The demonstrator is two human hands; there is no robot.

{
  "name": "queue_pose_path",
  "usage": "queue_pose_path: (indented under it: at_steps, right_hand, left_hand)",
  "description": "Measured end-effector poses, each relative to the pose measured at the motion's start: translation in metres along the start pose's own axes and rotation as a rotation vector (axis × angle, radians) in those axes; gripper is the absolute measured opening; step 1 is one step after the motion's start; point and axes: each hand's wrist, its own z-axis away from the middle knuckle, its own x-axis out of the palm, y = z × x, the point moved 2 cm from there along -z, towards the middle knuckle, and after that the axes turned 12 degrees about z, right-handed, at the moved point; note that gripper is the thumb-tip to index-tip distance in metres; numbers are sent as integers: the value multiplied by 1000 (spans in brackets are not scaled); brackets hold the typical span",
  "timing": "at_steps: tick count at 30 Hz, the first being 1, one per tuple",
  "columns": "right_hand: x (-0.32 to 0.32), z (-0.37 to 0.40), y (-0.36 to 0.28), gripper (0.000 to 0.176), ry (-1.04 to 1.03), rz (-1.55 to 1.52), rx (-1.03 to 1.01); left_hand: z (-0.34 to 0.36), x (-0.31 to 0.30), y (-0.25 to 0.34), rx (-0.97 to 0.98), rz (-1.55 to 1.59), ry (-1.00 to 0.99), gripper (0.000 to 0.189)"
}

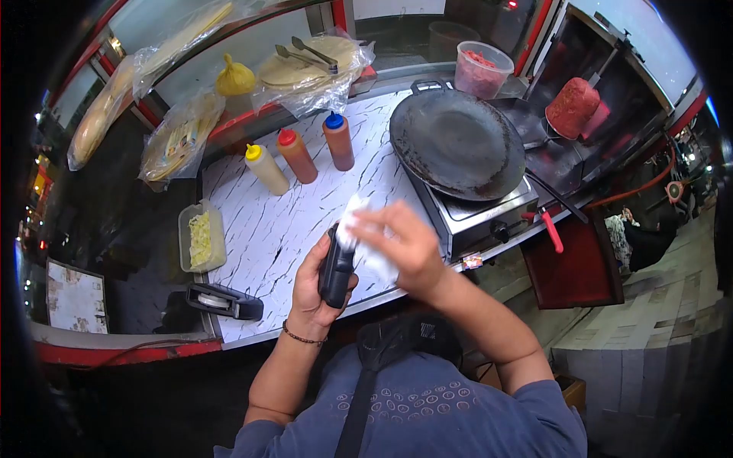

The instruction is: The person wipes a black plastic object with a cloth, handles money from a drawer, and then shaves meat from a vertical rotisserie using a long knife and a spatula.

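Near the counter's front edge, my left hand (309, 286) is wrapped round a black handle-shaped object (336, 278) whose exact kind I cannot make out. It is held upright, with its top end partly covered. My right hand (412, 248), slightly blurred, pinches a crumpled white tissue (353, 217) against that upper end. More of the white tissue hangs below the right fingers. Beyond both hands stand three squeeze bottles: one with a yellow cap (267, 169), one with a red cap (298, 156) and one with a blue cap (338, 142).
A black pan (458, 141) sits on a steel stove (489, 212) at right, near a meat spit (573, 108) and a tub of red meat (482, 70). Left are shredded vegetables in a container (201, 237) and a tape dispenser (224, 301). Tongs (305, 53) lie on bagged flatbreads (317, 72).
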Motion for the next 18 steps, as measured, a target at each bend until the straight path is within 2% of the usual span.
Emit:
queue_pose_path:
  at_steps: [1, 2, 3, 5, 7, 9, 10, 11, 13, 14, 17, 18]
  right_hand:
    - [-2, -3, 9, 34, 37, 72, 38]
    - [-5, -4, 15, 32, 47, 20, 113]
    - [-3, -2, 12, 32, 51, 25, 112]
    - [4, 11, 2, 29, 123, -212, 307]
    - [11, 20, -16, 29, 49, -312, 380]
    - [17, 24, -19, 32, 114, -319, 418]
    - [19, 25, -18, 32, 117, -318, 423]
    - [19, 25, -17, 33, 104, -261, 358]
    - [20, 21, -19, 35, 101, -141, 252]
    - [23, 24, -19, 32, 75, -84, 210]
    - [31, 33, -29, 23, -100, 85, 70]
    - [31, 34, -35, 22, -119, 125, 32]
  left_hand:
    - [0, -16, 1, -136, 33, -220, 44]
    - [3, -9, 1, -137, 48, -259, 45]
    - [1, -7, 2, -140, 44, -264, 45]
    - [-3, -5, 6, -93, 86, -294, 45]
    - [-5, 5, 2, -79, 43, -323, 46]
    - [-6, 8, -2, 89, -151, -188, 48]
    - [-12, -5, 1, 40, -182, -318, 50]
    - [-8, 1, -2, 33, -186, -319, 50]
    - [2, 16, -8, 44, -179, -122, 54]
    - [3, 12, -9, 22, -157, -205, 59]
    - [-7, -1, -5, 19, -153, -167, 56]
    - [-10, -3, 2, -17, -133, -225, 55]
